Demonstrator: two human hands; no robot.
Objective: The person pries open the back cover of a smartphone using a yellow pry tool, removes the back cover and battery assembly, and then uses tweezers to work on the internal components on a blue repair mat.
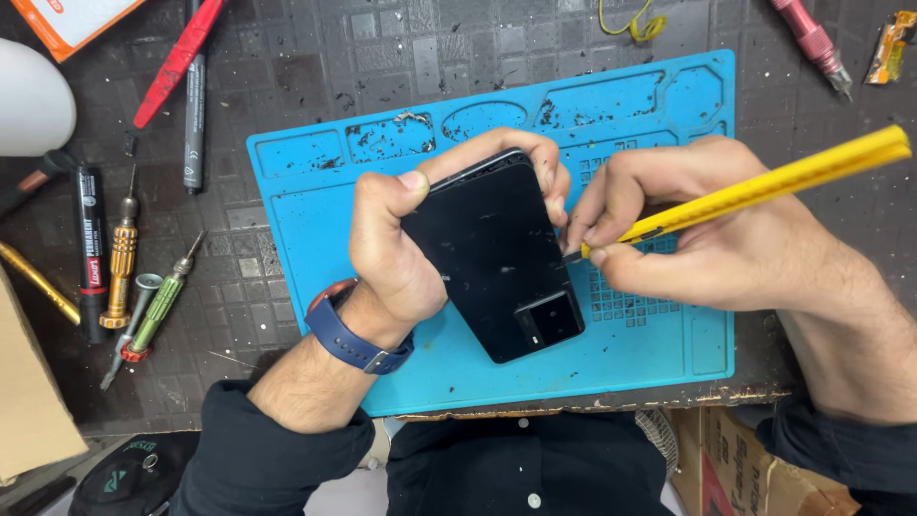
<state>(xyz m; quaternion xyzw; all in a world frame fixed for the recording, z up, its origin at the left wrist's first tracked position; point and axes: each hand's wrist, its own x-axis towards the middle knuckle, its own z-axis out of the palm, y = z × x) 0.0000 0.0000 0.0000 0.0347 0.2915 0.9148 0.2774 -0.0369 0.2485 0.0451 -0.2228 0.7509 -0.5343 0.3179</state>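
Dark, gridded worktop, scuffed and cluttered at the edges. On it, a blue repair mat with moulded trays along the far side, flecked with black debris.

On the mat, lifted on edge and tilted, a black phone, back facing up, camera block at the near end. Long axis from far-left to near-right, roughly diagonal across the mat.

Left hand wrapped round the phone's left edge, thumb on the back near the top, fingers curled over the far top corner: closed firmly on the phone. Blue-strapped watch on that wrist.

Right hand just right of the phone, pinched tight round a yellow utility knife, handle slanting up and away to the right. Blade tip pointing left, touching or almost touching the phone's right long edge about halfway along; exact contact too small to tell. So: phone immediately left of the right hand's fingers, seam running crosswise to the tool, right hand the working one, left the brace.

Left of the mat, well apart: a black marker, a gold screwdriver, a green screwdriver, a red pry tool lying beside a grey pen. Far right, a pink-handled tool.
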